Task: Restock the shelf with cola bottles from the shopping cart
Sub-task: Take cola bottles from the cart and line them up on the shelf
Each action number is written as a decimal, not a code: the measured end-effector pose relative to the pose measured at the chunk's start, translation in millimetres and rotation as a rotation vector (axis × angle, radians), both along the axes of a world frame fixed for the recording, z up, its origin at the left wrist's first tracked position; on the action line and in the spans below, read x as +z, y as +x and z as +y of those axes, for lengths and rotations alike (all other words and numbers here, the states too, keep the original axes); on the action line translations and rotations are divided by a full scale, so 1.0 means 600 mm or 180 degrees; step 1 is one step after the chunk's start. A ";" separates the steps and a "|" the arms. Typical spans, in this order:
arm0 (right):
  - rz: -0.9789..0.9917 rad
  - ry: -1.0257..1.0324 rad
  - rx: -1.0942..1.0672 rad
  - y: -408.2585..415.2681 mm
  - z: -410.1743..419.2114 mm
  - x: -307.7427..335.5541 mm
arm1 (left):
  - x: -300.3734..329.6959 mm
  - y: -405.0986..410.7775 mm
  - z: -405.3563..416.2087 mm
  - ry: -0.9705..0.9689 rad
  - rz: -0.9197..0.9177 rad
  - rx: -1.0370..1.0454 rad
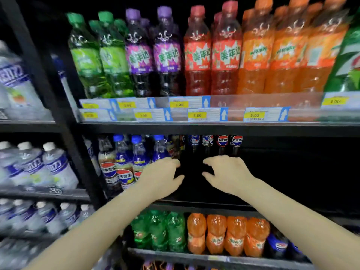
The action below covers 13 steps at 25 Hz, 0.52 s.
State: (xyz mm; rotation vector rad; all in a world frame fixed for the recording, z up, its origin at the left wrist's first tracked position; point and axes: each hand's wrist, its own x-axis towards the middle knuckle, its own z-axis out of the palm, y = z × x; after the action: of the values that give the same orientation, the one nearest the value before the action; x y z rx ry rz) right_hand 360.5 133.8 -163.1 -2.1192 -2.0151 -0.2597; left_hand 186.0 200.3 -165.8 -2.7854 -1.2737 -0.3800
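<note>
Fingers (173, 162) of the left hand (161, 178) and right hand (228, 174) curve loosely, holding nothing I can make out — the gap between them is too dark. Behind them stand dark plastic cola bottles (223, 145) with round red-and-blue labels: probably heavy, slick — best gripped mid-body. Left of those, blue-capped bottles (136, 152) crowd close.

The upper shelf (194, 125) is brightly lit; the recess beneath falls into deep shadow. Motion blur and wide-angle bending smear the edges.

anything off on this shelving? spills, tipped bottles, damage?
No spills or tipped bottles visible. Oddity: the dark middle shelf is bare right of the black-labelled cola bottles, and both hands hold nothing. Blur hides fine damage.
</note>
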 end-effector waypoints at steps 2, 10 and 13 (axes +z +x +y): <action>0.0042 0.0019 0.0163 -0.062 -0.032 0.032 | 0.028 -0.083 -0.045 0.0021 0.0120 0.0130; -0.0003 0.0098 0.0664 -0.283 -0.079 0.093 | 0.093 -0.359 -0.168 0.0004 0.0494 0.1004; 0.0049 0.0149 0.0904 -0.370 -0.077 0.101 | 0.097 -0.456 -0.203 -0.0172 0.0270 0.1411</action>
State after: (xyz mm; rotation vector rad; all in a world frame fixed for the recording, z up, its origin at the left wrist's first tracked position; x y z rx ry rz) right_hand 138.4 87.9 -102.7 -1.7728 -2.2424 -0.2403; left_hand -87.3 78.6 -107.6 -2.4229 -1.8375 -0.1977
